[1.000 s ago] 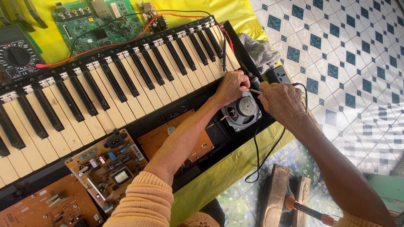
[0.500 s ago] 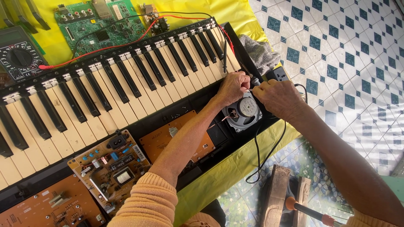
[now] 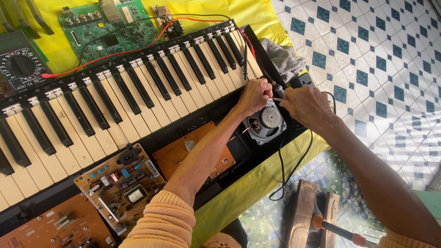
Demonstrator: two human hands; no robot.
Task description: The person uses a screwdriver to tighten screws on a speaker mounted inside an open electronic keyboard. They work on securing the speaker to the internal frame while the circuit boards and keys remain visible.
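An opened electronic keyboard (image 3: pixel 138 96) lies on a yellow cloth (image 3: pixel 250 183). At its right end a round speaker (image 3: pixel 267 121) sits in the black case. My left hand (image 3: pixel 252 96) hovers just above the speaker, fingers pinched on a thin pale wire (image 3: pixel 278 98). My right hand (image 3: pixel 307 106) is closed right of the speaker on a slim tool whose dark tip (image 3: pixel 274 86) points at the wire. A black cord (image 3: pixel 285 165) loops down from that hand. The grip itself is hidden by the fingers.
A multimeter (image 3: pixel 20 69) with red leads and a green circuit board (image 3: pixel 108 27) lie behind the keys. Brown circuit boards (image 3: pixel 119 183) sit in the case at front left. A grey rag (image 3: pixel 285 57), wooden blocks (image 3: pixel 303 216) and an orange-handled tool (image 3: pixel 335 228) are on the tiled floor.
Both hands stay over the speaker. My right hand has shifted slightly up and closer to the left hand; the wire is still pinched between them.
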